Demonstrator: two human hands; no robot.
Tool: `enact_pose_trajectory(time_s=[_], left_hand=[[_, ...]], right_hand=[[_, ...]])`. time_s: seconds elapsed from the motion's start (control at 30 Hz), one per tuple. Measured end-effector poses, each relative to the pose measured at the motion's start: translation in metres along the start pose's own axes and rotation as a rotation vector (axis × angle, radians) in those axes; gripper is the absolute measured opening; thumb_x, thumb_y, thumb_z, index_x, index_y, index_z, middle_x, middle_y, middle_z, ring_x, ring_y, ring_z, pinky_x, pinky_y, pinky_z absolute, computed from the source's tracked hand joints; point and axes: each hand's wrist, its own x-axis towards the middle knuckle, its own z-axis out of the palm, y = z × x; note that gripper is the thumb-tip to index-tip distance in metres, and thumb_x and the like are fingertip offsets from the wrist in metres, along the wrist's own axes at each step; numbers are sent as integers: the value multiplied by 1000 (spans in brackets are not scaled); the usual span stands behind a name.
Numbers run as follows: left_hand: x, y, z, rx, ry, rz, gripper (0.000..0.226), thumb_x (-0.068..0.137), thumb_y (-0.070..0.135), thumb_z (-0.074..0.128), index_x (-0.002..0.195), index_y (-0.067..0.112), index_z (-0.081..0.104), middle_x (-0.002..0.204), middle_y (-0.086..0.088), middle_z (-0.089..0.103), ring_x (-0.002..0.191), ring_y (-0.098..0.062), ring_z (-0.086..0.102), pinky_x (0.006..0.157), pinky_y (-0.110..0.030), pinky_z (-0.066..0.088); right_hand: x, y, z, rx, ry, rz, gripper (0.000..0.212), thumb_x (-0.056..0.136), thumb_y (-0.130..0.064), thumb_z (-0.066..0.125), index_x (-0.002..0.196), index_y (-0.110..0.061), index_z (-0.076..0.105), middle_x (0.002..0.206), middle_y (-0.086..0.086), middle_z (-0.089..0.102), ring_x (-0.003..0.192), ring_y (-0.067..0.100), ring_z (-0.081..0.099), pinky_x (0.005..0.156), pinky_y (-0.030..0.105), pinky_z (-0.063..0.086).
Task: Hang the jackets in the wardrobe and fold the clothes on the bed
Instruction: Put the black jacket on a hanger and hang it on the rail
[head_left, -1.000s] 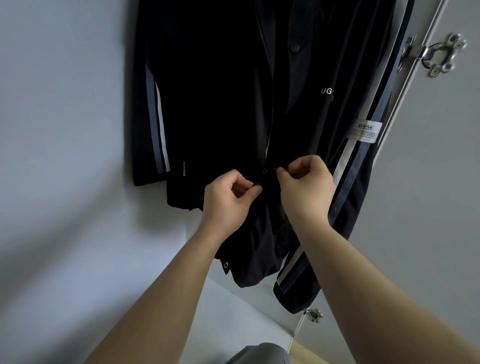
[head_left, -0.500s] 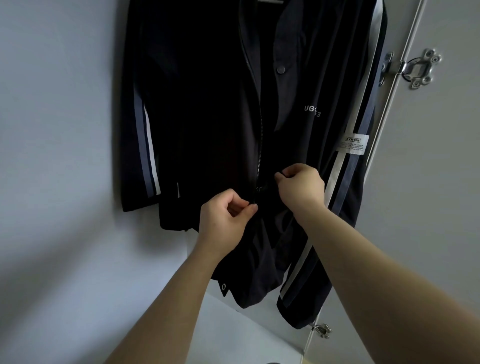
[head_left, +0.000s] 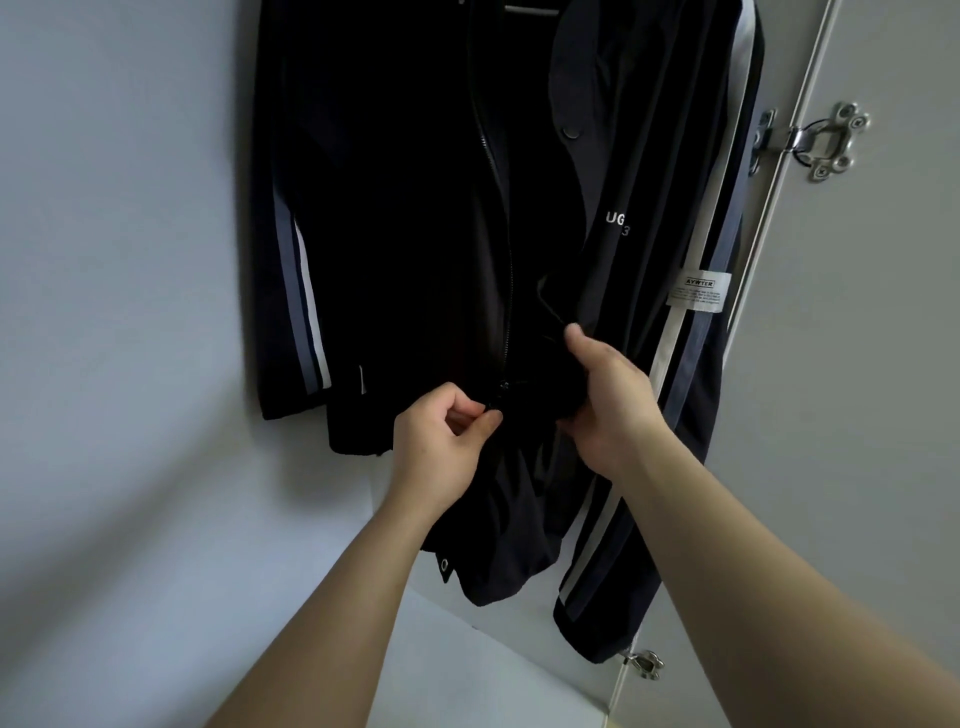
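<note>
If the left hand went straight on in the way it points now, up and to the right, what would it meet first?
The left hand pinches the jacket at its zipper, so it would press into that dark fabric first. Beyond that probably comes the right hand, which grips the same jacket, though depth is unclear.

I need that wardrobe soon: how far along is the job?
Done: the dark jacket hangs inside the wardrobe. In hand: the left hand pinches at its zip, the right hand grips the front panel. Left: the bed is out of view, so folding cannot be judged.

Jacket (head_left: 415, 234) hangs in the wardrobe, hinged door (head_left: 883, 364) to its right
</note>
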Motion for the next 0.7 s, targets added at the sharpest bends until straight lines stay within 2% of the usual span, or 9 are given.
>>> enact_pose_trajectory(time_s=[0.1, 0.17, 0.2, 0.3, 0.4, 0.47, 0.5, 0.57, 0.7], left_hand=[[-2, 2, 1, -17, -14, -21, 16, 86, 21, 81, 80, 16, 67, 73, 7, 67, 69, -1, 65, 61, -10, 50], [-2, 3, 1, -22, -19, -23, 16, 86, 20, 81, 80, 17, 67, 73, 8, 67, 69, 1, 65, 61, -9, 49], [-2, 4, 2, -27, -25, -19, 16, 86, 20, 81, 80, 17, 67, 73, 9, 67, 70, 1, 65, 62, -9, 49], [-3, 5, 5, -38, -45, 3, 15, 87, 20, 80, 80, 17, 67, 73, 9, 68, 71, -2, 66, 63, -11, 51], [-4, 4, 8, -34, -34, 3, 16, 87, 19, 80, 78, 18, 67, 72, 9, 68, 70, -3, 66, 65, -13, 52], [-2, 2, 8, -31, -13, -11, 17, 86, 19, 80, 77, 19, 66, 71, 9, 68, 69, -3, 66, 65, -14, 53], [-1, 0, 8, -27, -6, -18, 17, 86, 20, 80, 77, 19, 66, 71, 9, 68, 70, -3, 66, 65, -15, 53], [0, -1, 6, -12, -2, -18, 16, 87, 21, 80, 78, 19, 67, 72, 9, 68, 71, -2, 66, 65, -14, 53], [-2, 1, 5, 8, -10, -3, 15, 87, 21, 80, 79, 20, 67, 73, 10, 67, 73, 1, 65, 64, -10, 50]], right_hand=[[-2, -13, 5, -521, 134, -294, 26, 82, -32, 80, 100, -24, 62, 99, 1, 73, 86, 21, 73, 75, 35, 63], [-5, -25, 7, -728, 155, -389, 26, 84, -23, 74, 104, -27, 57, 94, -6, 67, 72, 11, 68, 56, 21, 54], [-5, -29, 7, -817, 166, -406, 25, 86, -22, 70, 106, -27, 56, 92, -9, 64, 67, 9, 65, 51, 20, 50], [-5, -35, 8, -944, 237, -452, 16, 91, -32, 67, 103, -27, 58, 85, -12, 63, 70, 9, 65, 57, 28, 54], [-4, -33, 9, -767, 207, -482, 18, 98, -40, 61, 91, -23, 59, 78, -11, 61, 68, 8, 59, 59, 23, 44], [-3, -31, 8, -451, 164, -401, 32, 100, -41, 57, 89, -12, 61, 75, 3, 61, 70, 15, 58, 66, 30, 48], [-3, -33, 8, -311, 143, -338, 36, 100, -42, 56, 95, -7, 64, 79, 9, 65, 76, 16, 61, 73, 34, 54], [-3, -40, 7, -95, 114, -220, 34, 99, -44, 59, 106, -13, 71, 97, 6, 76, 97, 15, 71, 93, 40, 57], [-7, -54, 5, 287, 113, -47, 25, 97, -42, 65, 104, -19, 72, 101, 1, 79, 100, 22, 74, 96, 39, 56]])
